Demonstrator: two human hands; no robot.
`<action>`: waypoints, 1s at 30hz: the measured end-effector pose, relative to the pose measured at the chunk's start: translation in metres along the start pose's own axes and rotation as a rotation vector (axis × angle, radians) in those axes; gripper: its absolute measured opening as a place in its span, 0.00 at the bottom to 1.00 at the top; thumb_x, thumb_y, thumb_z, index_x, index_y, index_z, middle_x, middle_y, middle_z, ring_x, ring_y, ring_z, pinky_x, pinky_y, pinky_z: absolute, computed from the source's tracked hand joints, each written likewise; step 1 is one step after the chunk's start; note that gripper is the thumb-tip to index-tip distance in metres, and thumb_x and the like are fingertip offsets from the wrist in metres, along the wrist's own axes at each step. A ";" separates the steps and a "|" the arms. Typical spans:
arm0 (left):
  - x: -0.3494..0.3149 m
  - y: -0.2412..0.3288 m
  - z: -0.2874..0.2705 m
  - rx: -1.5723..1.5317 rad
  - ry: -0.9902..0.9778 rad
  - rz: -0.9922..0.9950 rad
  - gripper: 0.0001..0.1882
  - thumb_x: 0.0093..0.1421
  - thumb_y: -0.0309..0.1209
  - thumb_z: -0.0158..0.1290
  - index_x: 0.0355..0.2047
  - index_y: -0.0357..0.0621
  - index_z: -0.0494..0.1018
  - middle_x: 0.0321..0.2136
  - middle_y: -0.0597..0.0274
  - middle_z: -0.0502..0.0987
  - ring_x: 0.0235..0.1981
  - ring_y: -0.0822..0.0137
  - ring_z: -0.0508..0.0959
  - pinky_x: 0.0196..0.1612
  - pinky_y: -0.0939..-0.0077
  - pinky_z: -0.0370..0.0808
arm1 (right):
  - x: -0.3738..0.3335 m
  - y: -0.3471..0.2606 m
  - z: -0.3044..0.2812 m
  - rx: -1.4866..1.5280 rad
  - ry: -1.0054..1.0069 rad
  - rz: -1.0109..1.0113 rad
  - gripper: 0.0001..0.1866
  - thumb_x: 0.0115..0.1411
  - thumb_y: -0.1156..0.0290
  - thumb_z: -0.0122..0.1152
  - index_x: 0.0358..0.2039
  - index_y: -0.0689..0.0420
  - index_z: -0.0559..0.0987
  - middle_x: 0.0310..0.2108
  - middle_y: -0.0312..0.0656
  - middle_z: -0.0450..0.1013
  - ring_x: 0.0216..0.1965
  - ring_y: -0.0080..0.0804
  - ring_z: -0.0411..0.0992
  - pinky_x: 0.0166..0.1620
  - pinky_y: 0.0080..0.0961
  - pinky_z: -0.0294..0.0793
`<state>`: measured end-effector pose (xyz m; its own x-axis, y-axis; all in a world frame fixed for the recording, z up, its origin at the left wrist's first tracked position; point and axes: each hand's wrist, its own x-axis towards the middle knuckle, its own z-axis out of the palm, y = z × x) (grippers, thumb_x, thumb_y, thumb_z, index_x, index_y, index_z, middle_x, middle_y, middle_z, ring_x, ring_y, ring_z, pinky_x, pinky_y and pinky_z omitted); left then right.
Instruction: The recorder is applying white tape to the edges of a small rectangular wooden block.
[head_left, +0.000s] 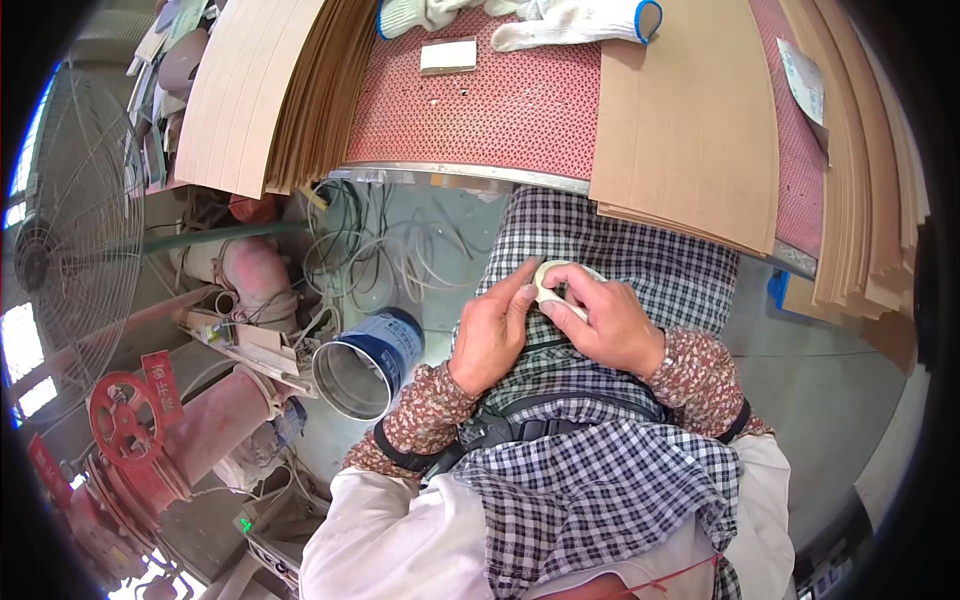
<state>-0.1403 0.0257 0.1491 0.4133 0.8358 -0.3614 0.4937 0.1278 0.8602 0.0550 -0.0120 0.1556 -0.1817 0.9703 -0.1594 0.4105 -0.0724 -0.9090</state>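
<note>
Above my lap, a small cream-coloured roll of tape (541, 287) is held between my two hands. My right hand (615, 325) is closed round it, with thumb and forefinger bent at its open middle. The thumb tip of my left hand (490, 338) presses the roll's left edge, and its forefinger points up along that side. The lower fingers of both hands are mostly hidden. Beneath them lies a black-and-white checked apron (610, 240) over my legs.
Ahead is a red patterned table top (480, 120) with a metal edge, bearing stacked cardboard (690, 120), white gloves (575, 24) and a small white block (448, 56). A blue metal bucket (400, 335), red pipes (225, 415) and a large fan (75, 230) stand left.
</note>
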 end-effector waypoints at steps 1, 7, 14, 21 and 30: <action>0.000 -0.001 0.002 0.016 0.014 0.022 0.17 0.71 0.30 0.49 0.56 0.34 0.74 0.47 0.37 0.79 0.48 0.44 0.81 0.49 0.63 0.79 | -0.001 0.001 0.005 -0.054 0.062 -0.037 0.10 0.67 0.62 0.58 0.43 0.53 0.72 0.24 0.44 0.77 0.24 0.45 0.78 0.26 0.40 0.74; 0.001 -0.004 0.005 0.069 0.119 0.072 0.14 0.72 0.29 0.48 0.50 0.35 0.78 0.41 0.41 0.82 0.41 0.47 0.84 0.45 0.65 0.79 | -0.002 0.000 0.016 -0.237 0.217 -0.037 0.10 0.65 0.62 0.60 0.40 0.53 0.74 0.24 0.42 0.78 0.23 0.44 0.77 0.23 0.41 0.73; -0.003 -0.005 0.001 0.018 0.150 0.089 0.13 0.73 0.30 0.47 0.48 0.38 0.79 0.27 0.56 0.81 0.24 0.73 0.80 0.28 0.77 0.75 | -0.001 0.005 0.013 -0.373 0.308 -0.079 0.09 0.64 0.62 0.62 0.37 0.53 0.77 0.24 0.40 0.78 0.22 0.41 0.77 0.21 0.37 0.73; -0.005 -0.001 0.000 -0.168 0.155 0.046 0.16 0.75 0.33 0.45 0.47 0.33 0.78 0.31 0.56 0.84 0.25 0.73 0.82 0.29 0.80 0.79 | -0.001 -0.001 0.012 -0.366 0.364 -0.082 0.09 0.64 0.61 0.62 0.38 0.52 0.78 0.23 0.40 0.78 0.21 0.39 0.78 0.21 0.35 0.73; -0.006 0.000 0.000 -0.234 0.102 0.001 0.22 0.76 0.40 0.42 0.47 0.30 0.76 0.35 0.53 0.83 0.26 0.70 0.82 0.28 0.82 0.79 | -0.003 0.004 0.013 -0.397 0.359 -0.015 0.14 0.65 0.58 0.62 0.39 0.56 0.76 0.23 0.41 0.79 0.20 0.38 0.79 0.19 0.33 0.73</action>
<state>-0.1426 0.0209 0.1518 0.3287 0.8839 -0.3327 0.2980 0.2372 0.9246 0.0454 -0.0181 0.1470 0.0988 0.9935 0.0572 0.7290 -0.0331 -0.6837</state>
